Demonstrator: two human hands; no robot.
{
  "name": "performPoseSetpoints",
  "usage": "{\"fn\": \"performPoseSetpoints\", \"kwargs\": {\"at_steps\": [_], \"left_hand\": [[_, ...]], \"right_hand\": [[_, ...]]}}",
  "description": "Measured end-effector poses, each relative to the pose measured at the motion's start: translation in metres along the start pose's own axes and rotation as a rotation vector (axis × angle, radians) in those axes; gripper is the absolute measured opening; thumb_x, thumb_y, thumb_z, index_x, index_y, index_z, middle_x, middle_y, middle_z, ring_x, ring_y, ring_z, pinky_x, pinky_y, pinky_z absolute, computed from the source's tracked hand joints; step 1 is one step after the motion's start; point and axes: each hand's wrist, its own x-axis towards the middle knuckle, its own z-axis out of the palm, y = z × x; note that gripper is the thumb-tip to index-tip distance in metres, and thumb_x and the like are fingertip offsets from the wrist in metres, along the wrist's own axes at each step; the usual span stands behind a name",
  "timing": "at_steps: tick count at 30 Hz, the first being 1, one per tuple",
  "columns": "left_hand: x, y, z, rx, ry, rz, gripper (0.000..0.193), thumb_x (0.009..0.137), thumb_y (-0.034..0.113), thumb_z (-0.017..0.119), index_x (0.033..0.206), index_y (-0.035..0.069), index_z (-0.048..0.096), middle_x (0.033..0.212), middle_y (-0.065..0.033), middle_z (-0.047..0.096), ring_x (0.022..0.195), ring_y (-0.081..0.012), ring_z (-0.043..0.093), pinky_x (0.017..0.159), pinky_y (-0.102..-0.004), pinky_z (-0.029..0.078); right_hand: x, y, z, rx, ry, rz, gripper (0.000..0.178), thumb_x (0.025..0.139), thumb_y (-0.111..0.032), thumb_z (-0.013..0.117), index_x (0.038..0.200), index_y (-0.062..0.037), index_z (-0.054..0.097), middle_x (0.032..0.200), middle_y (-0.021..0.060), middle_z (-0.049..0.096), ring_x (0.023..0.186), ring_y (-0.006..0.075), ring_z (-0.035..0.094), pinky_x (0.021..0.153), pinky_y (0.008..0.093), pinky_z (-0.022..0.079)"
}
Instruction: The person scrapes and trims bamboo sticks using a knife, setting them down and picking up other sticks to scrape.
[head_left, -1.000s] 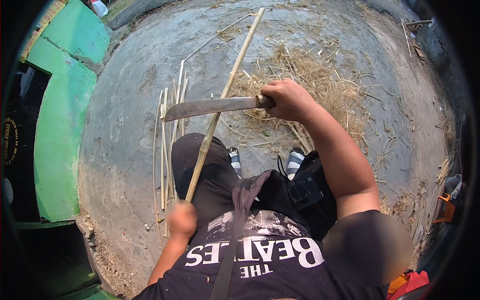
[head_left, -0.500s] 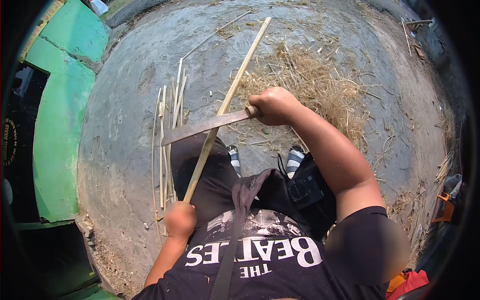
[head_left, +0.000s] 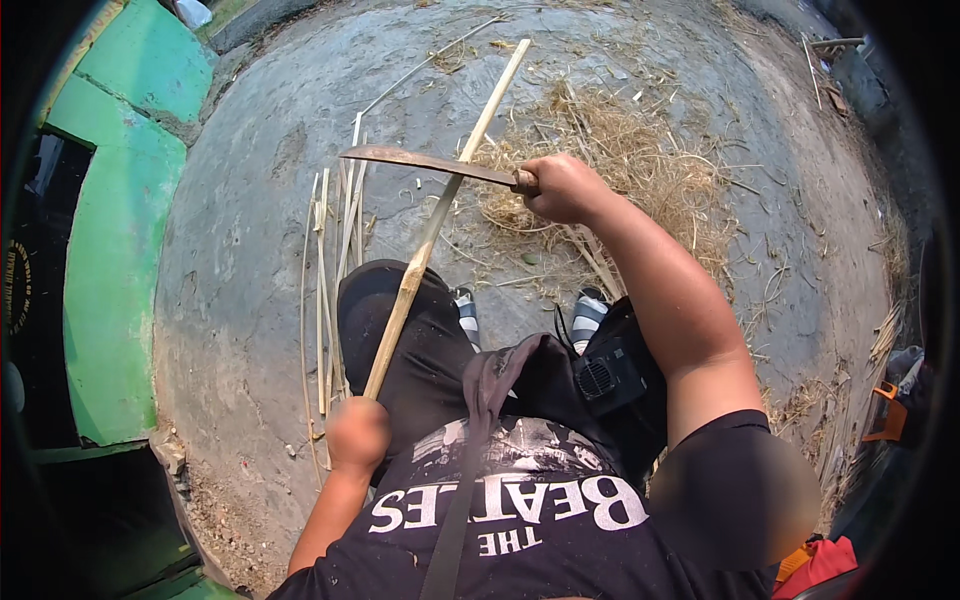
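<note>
Far L: green wall (head_left: 115, 270), painted, smooth-looking. Next, thin pale strips (head_left: 321, 300), straight, approx. parallel, lay on rough grey floor (head_left: 230, 220). L hand (head_left: 358, 432) blurred: fingers closed round near end of stick (head_left: 408, 288), long, pale, wooden, slightly knotty, lighter toward far end. Stick slanted up & R, passed over L knee (head_left: 370, 300), far end beyond machete (head_left: 430, 160). Blade (head_left: 395, 155): flat, brownish metal, curved at tip, crossed over stick; contact unclear. R hand (head_left: 565, 188): fingers wrapped round short wooden handle (head_left: 525, 182). Nearer in: black boxy device (head_left: 607, 375) w/ ribbed grille. Farther R: tangled heap of dry, curly shavings (head_left: 640, 170), straw-coloured.
</note>
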Motion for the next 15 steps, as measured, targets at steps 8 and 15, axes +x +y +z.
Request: {"fn": "performPoseSetpoints", "kwargs": {"at_steps": [8, 15], "left_hand": [[-0.003, -0.017, -0.011, 0.048, -0.088, 0.033, 0.048, 0.102, 0.050, 0.053, 0.085, 0.005, 0.050, 0.065, -0.0244, 0.059, 0.063, -0.0504, 0.061, 0.053, -0.0569, 0.046], [0.007, -0.002, -0.020, 0.070, -0.099, 0.021, 0.046, 0.102, 0.049, 0.055, 0.090, 0.005, 0.052, 0.066, -0.0238, 0.060, 0.064, -0.0501, 0.062, 0.054, -0.0566, 0.047]], "right_hand": [[-0.010, -0.036, 0.008, -0.331, -0.033, -0.412, 0.013, 0.080, -0.022, 0.070, 0.082, -0.0102, 0.065, 0.077, 0.0130, 0.071, 0.077, 0.0369, 0.071, 0.068, 0.0474, 0.058], [0.002, 0.027, 0.006, -0.035, 0.231, 0.064, 0.016, 0.083, -0.023, 0.069, 0.093, -0.0100, 0.068, 0.085, 0.0166, 0.072, 0.084, 0.0382, 0.071, 0.075, 0.0509, 0.056]]}}
